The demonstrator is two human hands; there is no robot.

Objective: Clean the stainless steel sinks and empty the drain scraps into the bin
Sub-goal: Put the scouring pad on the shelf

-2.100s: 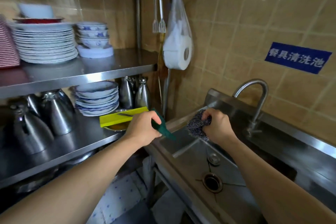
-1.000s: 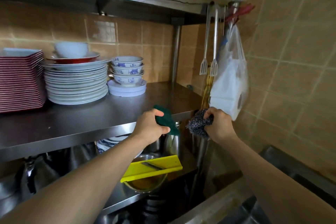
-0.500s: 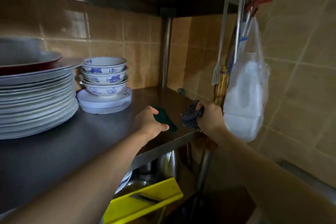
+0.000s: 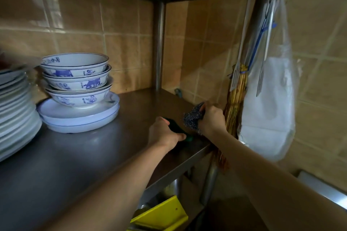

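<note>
both hands have moved from the sink up to the shelf (image 4: 97,148). the left hand (image 4: 165,135) grips the green cloth (image 4: 178,129), the right hand (image 4: 212,118) the steel scourer (image 4: 193,118); scrubbing looks finished

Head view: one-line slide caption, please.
Left hand sets a green scouring pad on the steel shelf; right hand grips a steel wool scrubber beside it.

- Left hand (image 4: 165,134), arm stretched forward, palm down, fingers curled over a green pad (image 4: 175,127).
- Right hand (image 4: 212,118), arm stretched forward just beside it, grips steel wool (image 4: 192,118).
</note>
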